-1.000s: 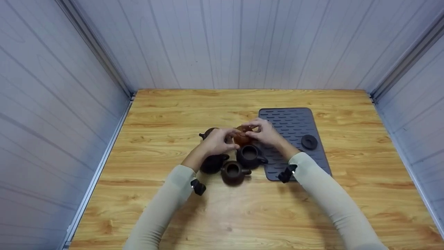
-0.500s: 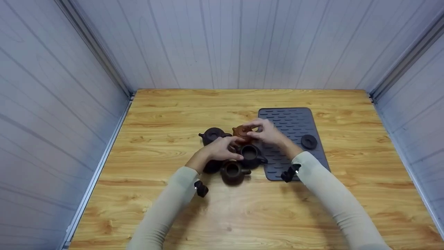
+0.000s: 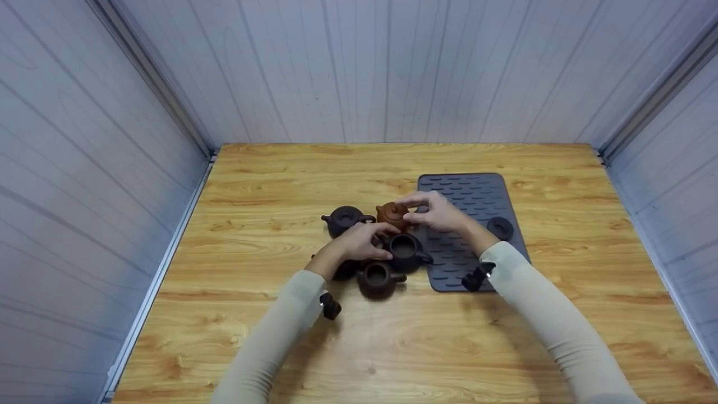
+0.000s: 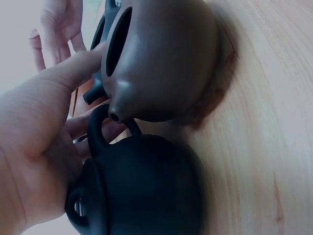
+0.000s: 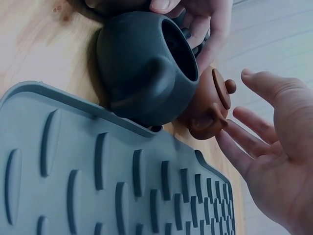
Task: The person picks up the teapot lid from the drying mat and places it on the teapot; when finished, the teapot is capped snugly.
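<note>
My left hand [image 3: 356,241] reaches over a cluster of small teapots. Its thumb and fingers part around the spout side of a lidless black teapot [image 5: 132,63]. A lidless brown teapot [image 4: 171,54] stands just in front of the thumb. Beneath the palm is a lidded black teapot [image 4: 146,186], mostly hidden in the head view. My right hand [image 3: 437,213] hovers beside an orange-brown teapot [image 3: 391,213] with its lid on, fingers spread and fingertips near the handle [image 5: 210,125]. Behind the left hand sits a dark lidded teapot [image 3: 341,224].
A grey ribbed mat [image 3: 460,188] lies to the right of the teapots, with a round dark lid [image 3: 499,229] on it. The lidless black teapot's handle overlaps the mat's left edge. Pale panels [image 3: 359,73] wall in the wooden table [image 3: 269,185].
My left hand has come away from the orange-brown teapot, down toward the lidless black one. My right hand has drawn slightly right, off the orange-brown teapot.
</note>
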A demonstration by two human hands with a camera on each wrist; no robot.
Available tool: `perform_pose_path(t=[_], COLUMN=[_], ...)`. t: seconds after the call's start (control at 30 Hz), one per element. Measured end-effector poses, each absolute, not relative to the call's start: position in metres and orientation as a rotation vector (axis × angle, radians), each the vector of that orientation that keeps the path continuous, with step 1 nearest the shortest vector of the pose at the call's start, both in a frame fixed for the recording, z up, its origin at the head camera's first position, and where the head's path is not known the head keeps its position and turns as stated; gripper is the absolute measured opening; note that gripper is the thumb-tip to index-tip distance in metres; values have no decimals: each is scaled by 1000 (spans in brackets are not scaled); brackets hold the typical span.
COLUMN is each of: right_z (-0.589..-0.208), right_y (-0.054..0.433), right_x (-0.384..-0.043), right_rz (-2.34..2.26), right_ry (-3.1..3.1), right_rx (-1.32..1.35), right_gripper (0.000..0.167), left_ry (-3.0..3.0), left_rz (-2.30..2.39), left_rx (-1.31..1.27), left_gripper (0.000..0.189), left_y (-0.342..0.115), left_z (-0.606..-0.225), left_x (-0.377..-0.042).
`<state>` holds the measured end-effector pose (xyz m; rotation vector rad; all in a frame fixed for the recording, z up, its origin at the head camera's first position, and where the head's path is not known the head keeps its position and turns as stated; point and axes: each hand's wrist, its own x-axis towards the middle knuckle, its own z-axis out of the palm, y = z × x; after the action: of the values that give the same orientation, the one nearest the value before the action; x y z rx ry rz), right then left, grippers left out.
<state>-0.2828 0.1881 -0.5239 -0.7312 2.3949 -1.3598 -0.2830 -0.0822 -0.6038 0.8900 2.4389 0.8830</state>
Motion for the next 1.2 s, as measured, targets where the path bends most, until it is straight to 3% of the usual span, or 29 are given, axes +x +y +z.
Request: perform_pose_path(t=[0.87,1.2], right_z=[-519,-522], right_y=[236,270], right_x=[-260,-251], right_rz=[-1278,-1259], right_ry=[2502,2555], right_rx=[-782,-688], right_gripper=[45,44], left_ry=[2411,2416], left_rz=[897,917], left_rx=[792,793], left_gripper=[64,64], left_y=[-82,-83], left_z=[-592,-599], left_x=[-271,-272])
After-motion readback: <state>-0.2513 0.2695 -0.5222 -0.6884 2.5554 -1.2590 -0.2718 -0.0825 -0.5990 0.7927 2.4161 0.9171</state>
